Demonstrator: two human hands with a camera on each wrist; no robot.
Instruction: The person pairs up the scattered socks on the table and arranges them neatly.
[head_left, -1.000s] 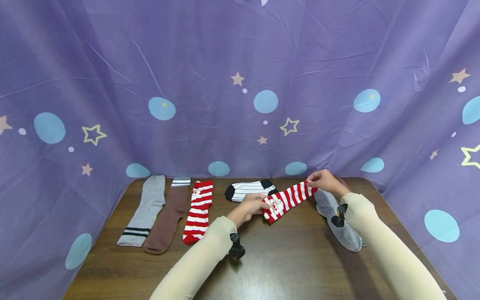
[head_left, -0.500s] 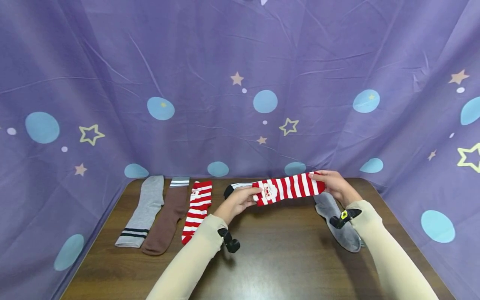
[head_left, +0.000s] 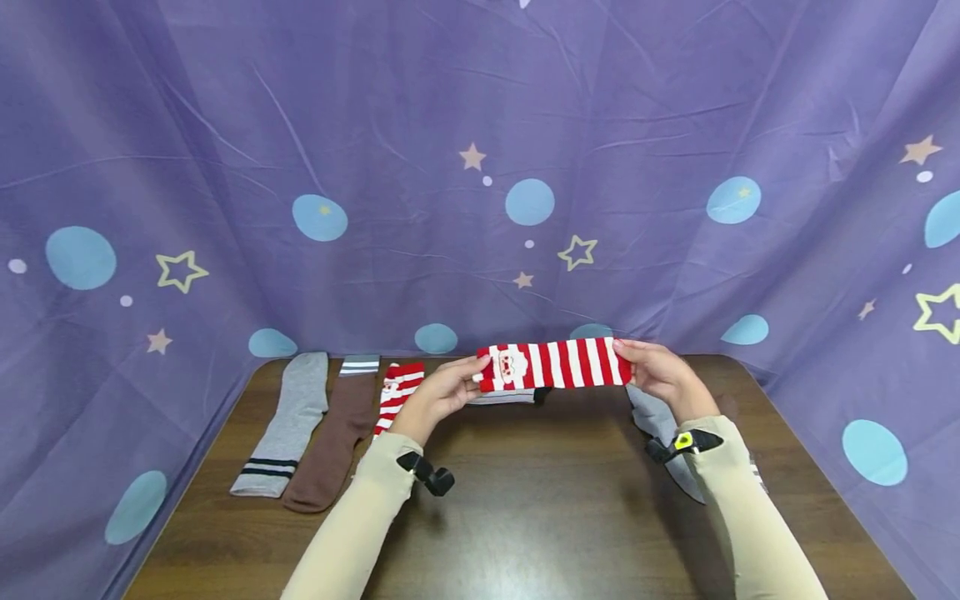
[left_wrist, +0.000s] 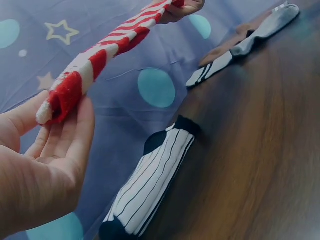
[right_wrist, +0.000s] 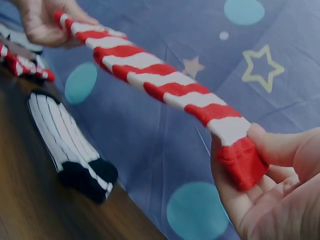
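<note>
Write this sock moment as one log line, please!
red-and-white striped Santa sock: held above table | left hand: pinches cuff | right hand: pinches toe

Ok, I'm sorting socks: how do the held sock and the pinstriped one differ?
The held sock is in the air; the pinstriped sock lies on the table. Broad red bands cross the held sock; thin dark lines run along the pinstriped sock. The held sock's ends are mainly red, the pinstriped sock's black. Both are partly white.

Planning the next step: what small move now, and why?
Probably carry the raised striped sock left and lower it beside the matching red-and-white sock: the left grip and right grip hold its two ends, and that one lies on the table.
</note>
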